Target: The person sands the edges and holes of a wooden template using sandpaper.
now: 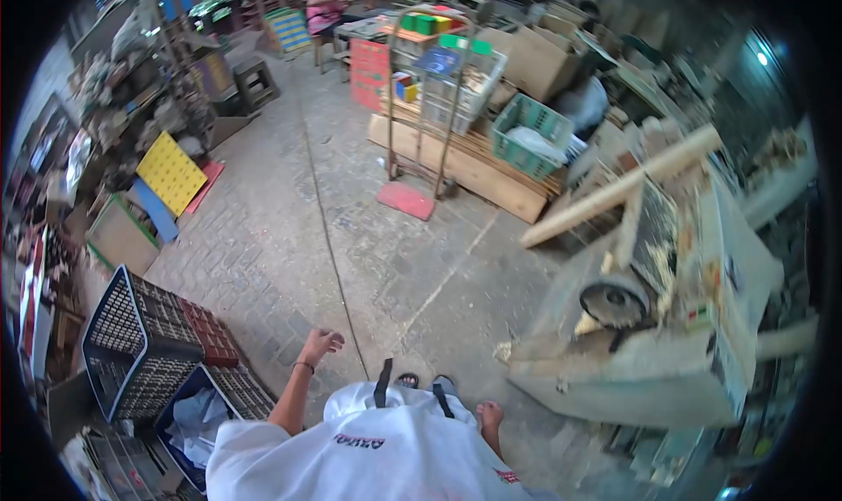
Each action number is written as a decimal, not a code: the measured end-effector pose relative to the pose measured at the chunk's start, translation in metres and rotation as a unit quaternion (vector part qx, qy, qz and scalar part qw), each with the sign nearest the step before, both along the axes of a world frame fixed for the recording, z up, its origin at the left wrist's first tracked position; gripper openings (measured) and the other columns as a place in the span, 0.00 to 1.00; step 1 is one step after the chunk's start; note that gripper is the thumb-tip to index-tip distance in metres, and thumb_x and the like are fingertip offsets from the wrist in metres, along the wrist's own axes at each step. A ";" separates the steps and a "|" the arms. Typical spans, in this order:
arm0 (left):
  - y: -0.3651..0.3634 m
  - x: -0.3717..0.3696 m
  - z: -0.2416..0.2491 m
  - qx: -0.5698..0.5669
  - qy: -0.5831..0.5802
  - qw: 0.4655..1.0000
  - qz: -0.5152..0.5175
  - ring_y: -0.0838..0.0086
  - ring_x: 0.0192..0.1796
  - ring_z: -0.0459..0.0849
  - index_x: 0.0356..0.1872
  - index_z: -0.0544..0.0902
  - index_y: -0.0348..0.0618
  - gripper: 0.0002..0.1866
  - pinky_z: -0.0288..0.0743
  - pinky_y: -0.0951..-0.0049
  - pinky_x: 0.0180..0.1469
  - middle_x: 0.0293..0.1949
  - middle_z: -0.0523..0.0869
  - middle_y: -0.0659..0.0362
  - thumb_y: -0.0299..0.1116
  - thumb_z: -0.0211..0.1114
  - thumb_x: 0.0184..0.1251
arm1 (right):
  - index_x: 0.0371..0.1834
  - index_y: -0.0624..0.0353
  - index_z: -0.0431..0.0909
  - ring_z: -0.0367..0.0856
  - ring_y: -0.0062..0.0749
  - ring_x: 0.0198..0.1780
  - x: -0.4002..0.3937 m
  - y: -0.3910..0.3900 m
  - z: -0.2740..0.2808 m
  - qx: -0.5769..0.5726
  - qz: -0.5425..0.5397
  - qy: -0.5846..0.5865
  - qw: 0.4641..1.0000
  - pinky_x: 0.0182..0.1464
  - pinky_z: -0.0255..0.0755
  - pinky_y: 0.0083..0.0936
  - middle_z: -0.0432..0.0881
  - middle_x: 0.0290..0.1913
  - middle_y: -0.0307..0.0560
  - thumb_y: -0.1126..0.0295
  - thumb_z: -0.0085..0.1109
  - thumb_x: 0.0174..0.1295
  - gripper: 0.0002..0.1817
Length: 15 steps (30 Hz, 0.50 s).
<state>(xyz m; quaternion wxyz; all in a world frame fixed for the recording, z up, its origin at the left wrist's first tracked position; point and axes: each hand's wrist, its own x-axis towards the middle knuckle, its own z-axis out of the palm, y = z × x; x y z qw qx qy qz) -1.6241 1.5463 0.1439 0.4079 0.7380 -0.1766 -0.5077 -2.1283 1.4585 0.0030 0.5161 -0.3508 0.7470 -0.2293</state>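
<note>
My left hand (321,347) hangs in the air over the paved floor, fingers apart, with nothing in it. A dark band circles its wrist. On that side stand a stack of dark plastic crates (167,315) and a blue-rimmed crate (197,380) holding pale crumpled material (195,418); the hand is apart from both. By my right side is my right hand (491,413), its fingers curled in and no object visible in it. The nearest thing to it is a wooden machine cabinet (614,374) with a round black wheel (614,301), not touched.
A hand trolley (421,142) with a red base stands ahead, before long planks (465,172) and a green basket (531,128). A timber beam (623,185) leans across the machine. Yellow board (180,172) and clutter line the left. A person in pink (326,6) sits far back.
</note>
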 end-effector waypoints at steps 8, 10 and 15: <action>-0.025 0.103 -0.011 -0.100 -0.081 0.948 0.289 0.79 0.22 0.78 0.18 0.77 0.38 0.12 0.73 0.77 0.28 0.20 0.81 0.58 0.27 0.60 0.61 | 0.31 0.63 0.81 0.81 0.26 0.23 0.148 -0.158 0.016 0.013 0.259 0.046 0.965 0.25 0.75 0.24 0.84 0.24 0.46 0.71 0.53 0.57 0.08; -0.033 0.136 -0.037 -0.097 -0.108 0.930 0.337 0.77 0.20 0.76 0.15 0.74 0.39 0.12 0.71 0.76 0.25 0.17 0.79 0.58 0.29 0.62 0.56 | 0.30 0.63 0.80 0.81 0.25 0.21 0.187 -0.208 -0.006 0.028 0.265 0.033 0.963 0.22 0.73 0.23 0.83 0.23 0.46 0.72 0.53 0.57 0.07; -0.009 0.184 -0.143 0.182 -0.170 0.907 0.339 0.71 0.18 0.79 0.12 0.77 0.30 0.16 0.72 0.66 0.24 0.13 0.78 0.50 0.34 0.65 0.47 | 0.28 0.63 0.81 0.82 0.29 0.22 0.335 -0.352 -0.027 0.037 0.425 0.191 0.884 0.24 0.75 0.26 0.83 0.22 0.47 0.69 0.54 0.54 0.09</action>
